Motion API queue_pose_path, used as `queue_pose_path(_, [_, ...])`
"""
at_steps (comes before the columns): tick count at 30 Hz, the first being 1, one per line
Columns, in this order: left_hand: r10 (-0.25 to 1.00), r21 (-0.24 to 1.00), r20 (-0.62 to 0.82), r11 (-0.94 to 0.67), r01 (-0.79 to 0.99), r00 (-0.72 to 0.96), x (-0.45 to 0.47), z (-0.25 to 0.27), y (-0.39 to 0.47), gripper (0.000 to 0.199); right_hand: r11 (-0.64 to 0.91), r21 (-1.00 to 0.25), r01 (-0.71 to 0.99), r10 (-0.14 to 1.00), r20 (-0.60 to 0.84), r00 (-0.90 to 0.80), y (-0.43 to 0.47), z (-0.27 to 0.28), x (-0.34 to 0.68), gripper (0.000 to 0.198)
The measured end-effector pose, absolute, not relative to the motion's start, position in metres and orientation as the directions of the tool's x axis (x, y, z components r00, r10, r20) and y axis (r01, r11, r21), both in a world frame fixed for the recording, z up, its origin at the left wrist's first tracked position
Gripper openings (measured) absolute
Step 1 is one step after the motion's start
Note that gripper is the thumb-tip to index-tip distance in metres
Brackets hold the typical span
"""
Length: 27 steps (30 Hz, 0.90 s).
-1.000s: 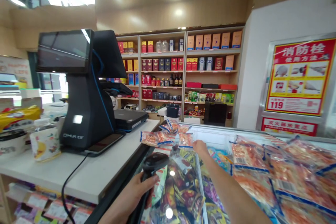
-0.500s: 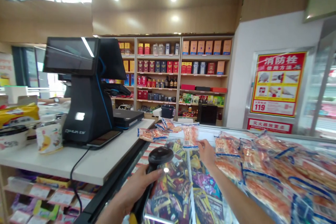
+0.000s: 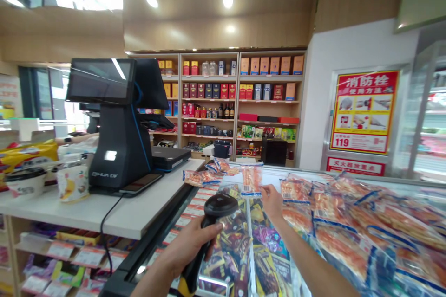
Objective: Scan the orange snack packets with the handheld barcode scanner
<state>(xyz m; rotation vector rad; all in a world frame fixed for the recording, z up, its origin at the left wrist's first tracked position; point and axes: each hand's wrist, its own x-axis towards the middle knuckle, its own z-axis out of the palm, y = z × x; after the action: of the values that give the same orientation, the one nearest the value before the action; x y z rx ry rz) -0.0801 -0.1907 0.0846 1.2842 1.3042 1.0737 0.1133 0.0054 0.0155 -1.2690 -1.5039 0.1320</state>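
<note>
My left hand [image 3: 190, 243] is wrapped round the handle of a black barcode scanner [image 3: 220, 205], whose head points forward and to the right. In my right hand [image 3: 272, 202] is the lower right corner of a clear plastic food packet [image 3: 251, 180] with a blue edge, pinched between thumb and fingers. The packet has reddish-orange contents and a white barcode label near its bottom. Beneath both hands is a glass-topped case [image 3: 249, 222] with colourful wrapped goods inside. Several similar packets [image 3: 343, 246] are heaped on the glass to the right of my right hand.
A point-of-sale terminal [image 3: 118, 139] stands on the white counter [image 3: 139, 213] at left, beside a phone [image 3: 142, 184], a lidded cup [image 3: 26, 184] and a small printed pouch [image 3: 73, 183]. More packets [image 3: 202, 177] lie at the case's far left. Stocked shelves [image 3: 209, 77] line the back wall.
The scanner in my left hand has come slightly up and to the right, closer to the packet. My right hand keeps its pinch on the packet. The camera view has shifted a little.
</note>
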Motion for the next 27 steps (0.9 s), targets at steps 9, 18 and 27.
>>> queue_pose_path(9, [0.995, 0.995, -0.059, 0.065, 0.081, -0.075, -0.105, 0.078, -0.177, 0.031, 0.075, -0.431, 0.899, 0.835, 0.52, 0.18, 0.022, 0.01, 0.147, 0.016])
queue_pose_path(18, [0.984, 0.993, -0.085, 0.095, 0.064, -0.154, -0.13, 0.066, -0.159, 0.037, 0.209, -0.206, 0.956, 0.672, 0.74, 0.012, 0.033, 0.025, 0.127, 0.023])
queue_pose_path(27, [0.971, 0.983, -0.115, 0.142, 0.118, -0.21, -0.15, 0.057, -0.149, 0.039, 0.406, -0.197, 0.893, 0.824, 0.501, -0.264, 0.106, 0.024, 0.008, 0.039])
